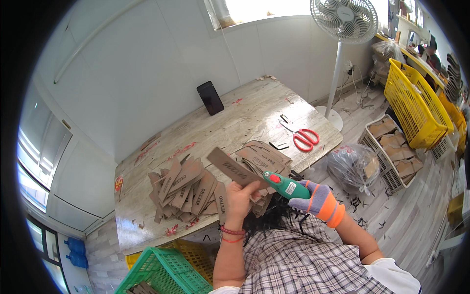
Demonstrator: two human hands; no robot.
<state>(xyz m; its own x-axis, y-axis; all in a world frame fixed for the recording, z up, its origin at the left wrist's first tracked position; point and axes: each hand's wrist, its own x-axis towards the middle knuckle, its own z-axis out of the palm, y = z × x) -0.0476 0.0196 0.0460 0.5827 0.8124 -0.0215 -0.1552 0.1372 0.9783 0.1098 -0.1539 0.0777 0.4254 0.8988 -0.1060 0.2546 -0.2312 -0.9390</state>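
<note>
Pinching strip (229,165): bare left hand (241,200) clamped on its near end, over tabletop (259,110) near front edge. Gloved right hand (319,200) wrapped round green tool (289,186); nose at strip's near end, contact unclear. Loose pile (182,188) of similar strips to left, stack (260,156) just behind. Scissors (304,140) right of stack; phone (210,98) farther back. Black scraps (274,214) below tool. Green basket (155,267) lower left.

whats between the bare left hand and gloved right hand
The head view shows a green tool, held by the right hand, and one end of the brown strip in the left hand.
</note>
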